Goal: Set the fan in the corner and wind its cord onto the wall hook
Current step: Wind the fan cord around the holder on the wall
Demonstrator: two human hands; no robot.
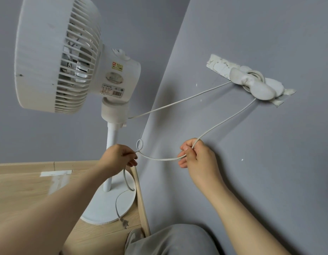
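The fan (58, 52) stands on its round base on the floor (21, 190), tucked where the two walls meet, so the first half of the job looks done.

The winding is partway. The left hand (119, 157) pinches the cord (177, 103) between thumb and fingertips, its grip clamped just beside a small loop that has formed in the line. Below that hand a slack tail hangs down across the base and ends in the plug (124, 223), which lies on the floor. From the left hand the cord sags across to the right hand (194, 155), whose fingers are curled round it, grip closed on it. From there it climbs to the hook (251, 81) on the right wall (270, 162). A few turns sit round the hook's stem, and another run goes from the hook back to the fan's neck. What is left, I judge, is the length between the hands plus the hanging tail, and the small loop may need shaking out first.

On the motor housing there is a red and yellow sticker (117, 66) and, lower, a label (112, 90) with a barcode and marks. The print on both is too small to read.
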